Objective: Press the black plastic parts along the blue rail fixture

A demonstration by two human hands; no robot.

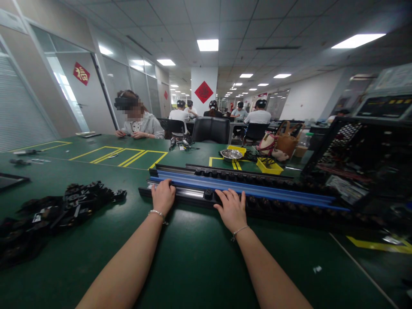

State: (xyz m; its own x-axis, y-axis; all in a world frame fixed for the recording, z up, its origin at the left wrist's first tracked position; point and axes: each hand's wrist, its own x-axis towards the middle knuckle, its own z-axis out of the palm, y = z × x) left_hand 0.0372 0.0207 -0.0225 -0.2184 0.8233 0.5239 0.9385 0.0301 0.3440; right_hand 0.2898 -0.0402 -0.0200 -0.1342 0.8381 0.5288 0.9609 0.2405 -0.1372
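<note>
In front of me lies a long black rail [188, 201] with a silvery strip in its channel. My left hand [163, 197] grips it near its left end, fingers bent over the edge; the fingertips are partly hidden. Farther right, my right hand [231, 210] rests on the rail with its fingers spread, touching a row of black parts. One small black block [209, 194] sits in the channel just left of those fingers. Behind it runs a long blue strip [257, 189], and more black rails with black parts [222, 173] lie beyond.
A heap of black parts [77, 204] lies to the left on the green table [189, 257]. Toward the back are a metal bowl [231, 154] and a yellow tray [269, 166]. A dark perforated case [354, 150] stands at right. Across the table sits a person [143, 122].
</note>
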